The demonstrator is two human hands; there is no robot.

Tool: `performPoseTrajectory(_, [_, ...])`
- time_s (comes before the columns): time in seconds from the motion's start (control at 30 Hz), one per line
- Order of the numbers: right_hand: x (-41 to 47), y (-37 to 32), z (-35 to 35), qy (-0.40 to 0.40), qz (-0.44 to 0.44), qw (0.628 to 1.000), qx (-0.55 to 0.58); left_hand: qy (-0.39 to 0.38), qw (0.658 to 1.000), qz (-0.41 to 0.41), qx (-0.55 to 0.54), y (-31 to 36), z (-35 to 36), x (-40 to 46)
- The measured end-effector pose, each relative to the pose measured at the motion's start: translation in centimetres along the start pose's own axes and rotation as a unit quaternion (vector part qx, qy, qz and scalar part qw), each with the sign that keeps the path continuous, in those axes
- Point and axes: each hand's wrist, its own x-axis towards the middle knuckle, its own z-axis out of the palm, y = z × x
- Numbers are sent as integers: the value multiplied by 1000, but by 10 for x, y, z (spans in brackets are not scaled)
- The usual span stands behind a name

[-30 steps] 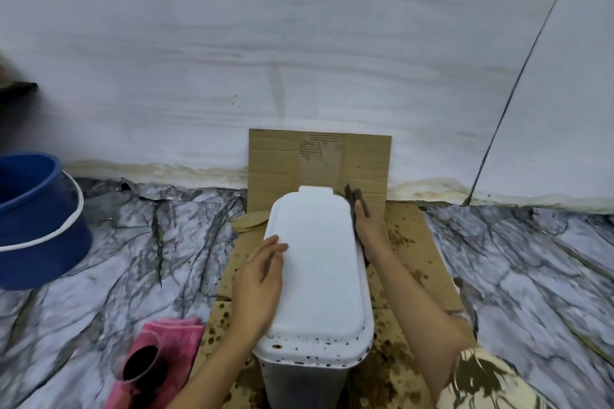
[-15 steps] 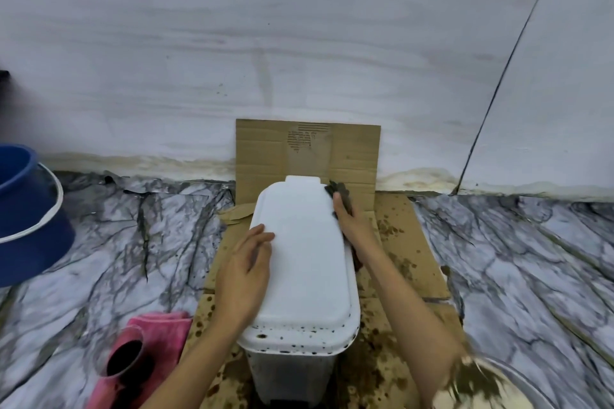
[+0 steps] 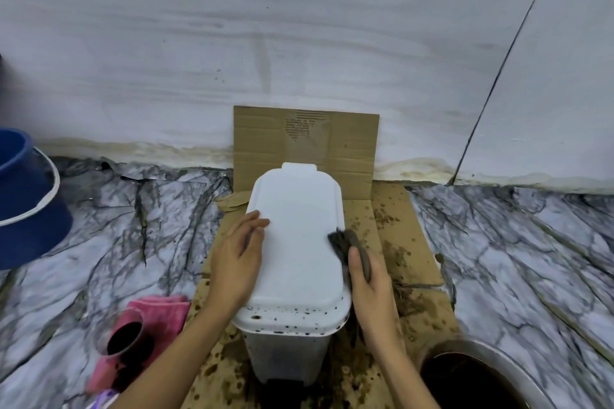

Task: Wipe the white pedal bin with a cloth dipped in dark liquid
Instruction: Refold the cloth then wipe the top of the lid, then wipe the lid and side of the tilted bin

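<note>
The white pedal bin [image 3: 295, 242] stands on stained cardboard [image 3: 398, 242] in the middle of the view, lid closed, with dark specks along its near rim. My left hand [image 3: 237, 259] lies flat on the lid's left side, fingers spread. My right hand [image 3: 368, 289] grips a dark wet cloth [image 3: 345, 242] and presses it against the lid's right edge, about halfway along. A metal bowl of dark liquid [image 3: 471, 378] sits at the bottom right.
A blue bucket [image 3: 26, 202] stands at the far left. A pink cloth [image 3: 159, 312] and a pink cup of dark liquid [image 3: 124, 337] lie at the lower left. The marble-patterned floor [image 3: 515, 259] meets a white wall behind the upright cardboard flap [image 3: 349, 143].
My right hand has slid the cloth from the lid's far right corner toward me along the right edge. The left hand has stayed on the lid. The bowl has come into view.
</note>
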Motion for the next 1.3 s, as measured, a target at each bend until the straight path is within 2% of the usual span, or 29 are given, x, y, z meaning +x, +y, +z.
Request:
performPoseTrajectory(0.17, [-48, 2, -11, 24, 13, 999, -32, -19, 1000, 8, 14, -1, 3, 0])
performPoseTrajectory(0.4, [35, -15, 6, -57, 73, 996, -11, -27, 1000, -5, 8, -5, 3, 2])
performPoseTrajectory(0.5, [20, -11, -1, -30, 53, 998, 3, -23, 1000, -14, -14, -9, 2, 3])
performPoseTrajectory(0.6, [-40, 1, -13, 2, 21, 1000, 9, -18, 1000, -10, -21, -12, 3, 3])
performPoseTrajectory(0.73, [-90, 0, -17, -8, -65, 995, -74, -22, 1000, -4, -14, -12, 4, 3])
performPoseTrajectory(0.83, [-83, -7, -11, 4, -93, 992, -85, -22, 1000, -6, -17, -12, 3, 3])
performPoseTrajectory(0.93, [-47, -10, -15, 40, -42, 997, -59, -21, 999, -10, -27, -10, 3, 3])
performPoseTrajectory(1.07, [10, -25, -12, -23, 45, 995, -87, -17, 999, -12, -32, -10, 3, 3])
performPoseTrajectory(1.2, [-5, -27, -6, -10, 39, 997, -72, -15, 999, -24, -37, -11, 2, 3])
performPoseTrajectory(1.3, [-55, -19, -7, 54, 4, 997, -64, -11, 999, -19, -40, -10, 2, 3])
